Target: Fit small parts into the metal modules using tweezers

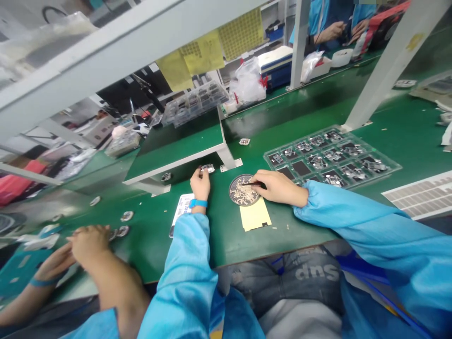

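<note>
My left hand [200, 184], with a blue wristband, has its fingertips pinched on a small metal part [207, 168] at the edge of the shelf's shadow. My right hand [278, 187] grips thin dark tweezers [252, 184], their tips over a round patterned disc [243, 190]. That disc lies on a yellow sheet [254, 214]. Just beyond my right hand is a clear tray [332, 157] holding several metal-and-black parts in rows. Part of the tray is hidden by my hand.
A co-worker's two hands [88, 242] work at the lower left near several small round parts [126, 216]. White shelf legs [226, 157] stand on the green bench mat [226, 235]. A white printed card [181, 212] lies next to my left wrist.
</note>
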`<action>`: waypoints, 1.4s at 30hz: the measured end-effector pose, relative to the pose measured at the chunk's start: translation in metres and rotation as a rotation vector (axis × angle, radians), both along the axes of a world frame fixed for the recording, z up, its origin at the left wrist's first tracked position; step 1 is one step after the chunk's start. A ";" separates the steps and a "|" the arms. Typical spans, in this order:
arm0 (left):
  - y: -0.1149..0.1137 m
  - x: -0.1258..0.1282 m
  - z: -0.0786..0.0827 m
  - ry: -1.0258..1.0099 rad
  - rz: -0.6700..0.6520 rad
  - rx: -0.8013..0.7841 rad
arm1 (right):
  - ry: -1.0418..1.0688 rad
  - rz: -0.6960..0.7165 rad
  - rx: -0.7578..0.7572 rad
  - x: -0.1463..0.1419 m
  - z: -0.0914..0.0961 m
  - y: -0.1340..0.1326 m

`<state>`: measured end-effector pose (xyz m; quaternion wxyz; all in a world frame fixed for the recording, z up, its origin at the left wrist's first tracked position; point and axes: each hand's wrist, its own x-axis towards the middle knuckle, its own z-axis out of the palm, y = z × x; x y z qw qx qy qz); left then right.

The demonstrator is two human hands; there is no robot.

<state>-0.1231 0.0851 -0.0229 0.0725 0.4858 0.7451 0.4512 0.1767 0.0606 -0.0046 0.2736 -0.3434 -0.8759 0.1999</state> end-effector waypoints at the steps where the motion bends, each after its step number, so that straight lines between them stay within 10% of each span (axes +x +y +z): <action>1: 0.005 -0.001 0.001 0.008 0.029 0.006 | 0.004 -0.003 -0.006 0.000 0.000 -0.001; 7: -0.017 0.027 0.013 0.060 0.019 0.111 | 0.039 -0.036 0.000 0.002 0.003 -0.003; 11: -0.035 0.084 0.026 0.140 -0.419 0.242 | 0.090 -0.038 0.030 0.004 0.010 -0.006; 17: 0.059 0.150 0.038 0.243 -0.418 -0.101 | 0.252 -0.127 0.054 0.010 0.016 0.007; 25: 0.144 0.143 0.029 0.446 -0.325 -0.424 | 0.368 -0.135 0.033 0.015 0.014 0.026; 31: 0.131 0.138 0.033 0.534 -0.387 -0.452 | 0.297 -0.135 -0.030 0.020 0.018 0.024; 38: 0.083 0.143 0.047 0.492 -0.517 -0.231 | 0.354 0.189 -0.738 0.021 0.023 0.019; 42: 0.031 0.132 0.044 0.010 -0.608 -0.062 | 0.182 0.386 -0.617 0.019 0.029 0.002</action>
